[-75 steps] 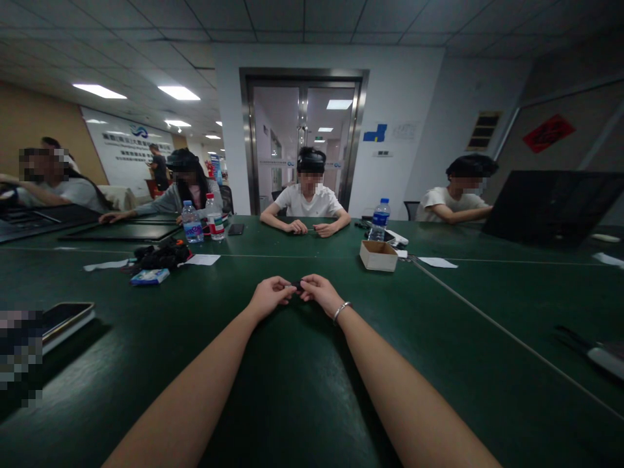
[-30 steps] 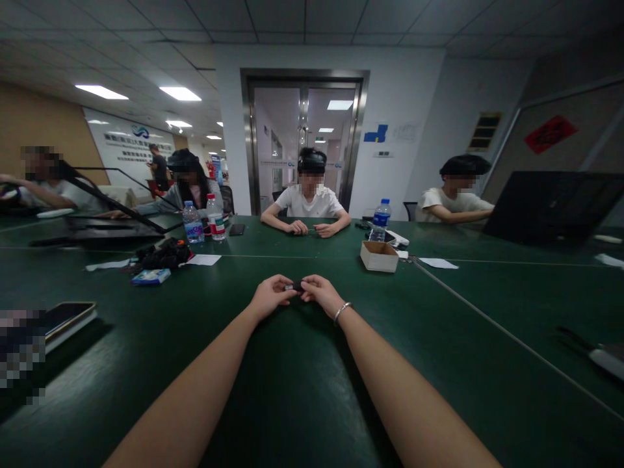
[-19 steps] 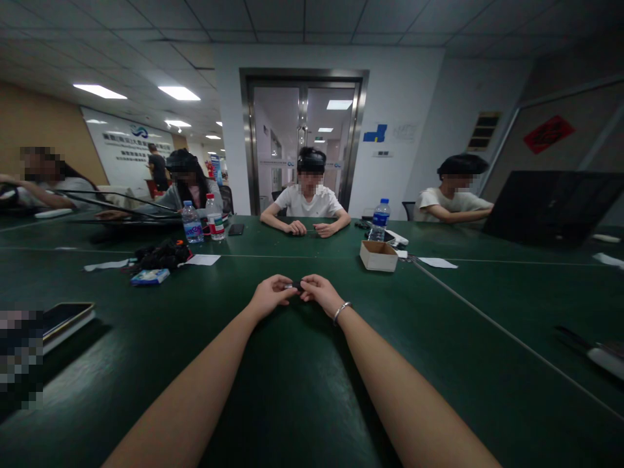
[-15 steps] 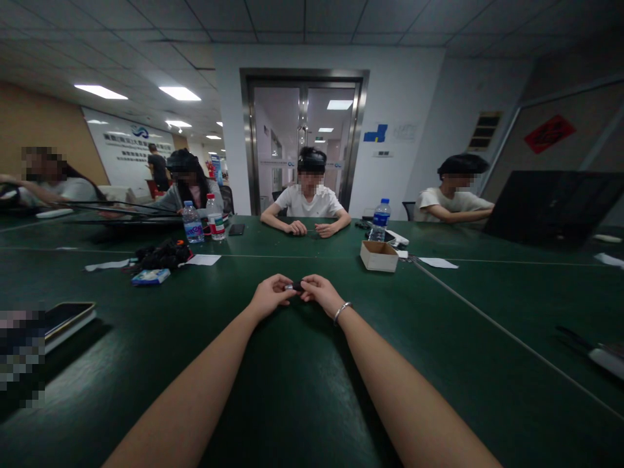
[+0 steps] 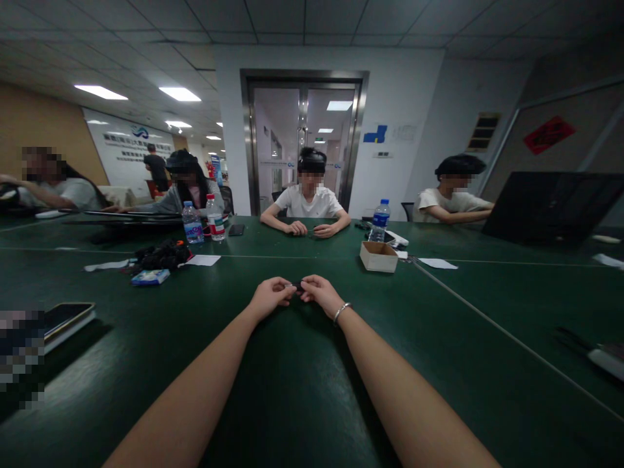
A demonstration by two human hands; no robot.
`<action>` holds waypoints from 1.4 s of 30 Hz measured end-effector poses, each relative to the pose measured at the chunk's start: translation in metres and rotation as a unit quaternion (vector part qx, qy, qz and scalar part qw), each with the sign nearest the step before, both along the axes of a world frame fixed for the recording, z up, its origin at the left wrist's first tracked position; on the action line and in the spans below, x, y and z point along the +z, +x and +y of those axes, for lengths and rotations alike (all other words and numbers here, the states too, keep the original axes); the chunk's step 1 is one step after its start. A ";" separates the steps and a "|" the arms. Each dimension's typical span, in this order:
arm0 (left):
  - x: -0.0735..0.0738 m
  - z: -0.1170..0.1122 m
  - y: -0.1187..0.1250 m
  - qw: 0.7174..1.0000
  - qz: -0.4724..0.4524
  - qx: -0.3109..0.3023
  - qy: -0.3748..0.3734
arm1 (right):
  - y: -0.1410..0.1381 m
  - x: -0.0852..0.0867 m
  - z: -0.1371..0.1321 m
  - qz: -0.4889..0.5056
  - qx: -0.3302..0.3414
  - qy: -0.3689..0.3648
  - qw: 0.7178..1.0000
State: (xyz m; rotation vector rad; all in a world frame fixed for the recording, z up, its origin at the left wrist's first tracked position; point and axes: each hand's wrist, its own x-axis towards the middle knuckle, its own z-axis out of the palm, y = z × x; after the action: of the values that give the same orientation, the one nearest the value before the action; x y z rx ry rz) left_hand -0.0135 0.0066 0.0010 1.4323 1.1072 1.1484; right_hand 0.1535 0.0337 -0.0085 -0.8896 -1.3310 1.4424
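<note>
Both my hands meet over the green table (image 5: 302,383), in front of me. Between them is a small, dark, short object with a silvery end (image 5: 298,286), too small to name for sure. My left hand (image 5: 269,297) pinches its silvery left end between thumb and fingertips. On the dark right end, the thumb and fingers of my right hand (image 5: 322,296) are closed. Fingertips hide most of the object. A silver bracelet (image 5: 342,313) circles my right wrist.
An open cardboard box (image 5: 379,257) stands ahead to the right, near a water bottle (image 5: 379,220). Black cables (image 5: 163,255) and a blue-white packet (image 5: 151,277) lie ahead left. A phone (image 5: 68,320) is at left. Across the table sits a person (image 5: 312,200).
My hands stay almost in place, still holding the small object. Less of its silvery end shows now between the fingertips.
</note>
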 end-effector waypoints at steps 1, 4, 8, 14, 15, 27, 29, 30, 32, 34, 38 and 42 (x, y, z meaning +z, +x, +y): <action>0.000 0.000 0.000 1.000 -0.001 -0.002 0.008 | 0.000 0.000 0.000 -0.001 -0.001 0.001 1.000; -0.001 0.000 -0.001 1.000 -0.003 -0.013 0.028 | 0.000 0.001 -0.001 -0.004 0.001 0.000 1.000; -0.002 0.000 -0.001 1.000 -0.008 -0.012 0.019 | 0.001 0.001 0.000 -0.008 0.005 -0.001 1.000; 0.001 -0.001 0.000 1.000 -0.004 -0.003 -0.010 | 0.000 0.000 0.000 -0.005 0.004 -0.001 1.000; 0.002 -0.002 0.000 1.000 -0.003 -0.003 -0.014 | 0.000 0.000 0.000 -0.006 0.004 -0.001 1.000; -0.004 0.002 -0.002 1.000 -0.011 -0.004 0.013 | -0.001 0.001 0.001 -0.003 0.002 -0.007 1.000; -0.004 0.002 -0.002 1.000 -0.013 -0.002 0.005 | -0.001 0.002 0.000 -0.006 -0.001 -0.010 1.000; -0.003 0.002 -0.001 1.000 -0.013 -0.001 0.001 | -0.001 0.002 0.000 -0.007 -0.002 -0.011 1.000; -0.002 0.002 -0.001 1.000 -0.011 0.000 -0.006 | -0.001 0.003 0.000 -0.008 -0.002 -0.011 1.000; -0.001 0.002 -0.001 1.000 -0.008 -0.001 -0.012 | -0.001 0.003 -0.001 -0.008 -0.002 -0.008 1.000; -0.001 0.000 -0.001 1.000 -0.008 -0.004 -0.002 | -0.001 0.003 -0.001 -0.008 -0.001 -0.009 1.000; -0.001 -0.001 -0.001 1.000 -0.009 -0.010 0.012 | -0.001 0.003 -0.001 -0.007 -0.003 -0.010 1.000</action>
State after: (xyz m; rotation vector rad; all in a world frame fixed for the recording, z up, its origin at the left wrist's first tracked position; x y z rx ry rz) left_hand -0.0150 0.0055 0.0003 1.4465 1.0682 1.1625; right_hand 0.1524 0.0324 -0.0058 -0.9179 -1.3245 1.4504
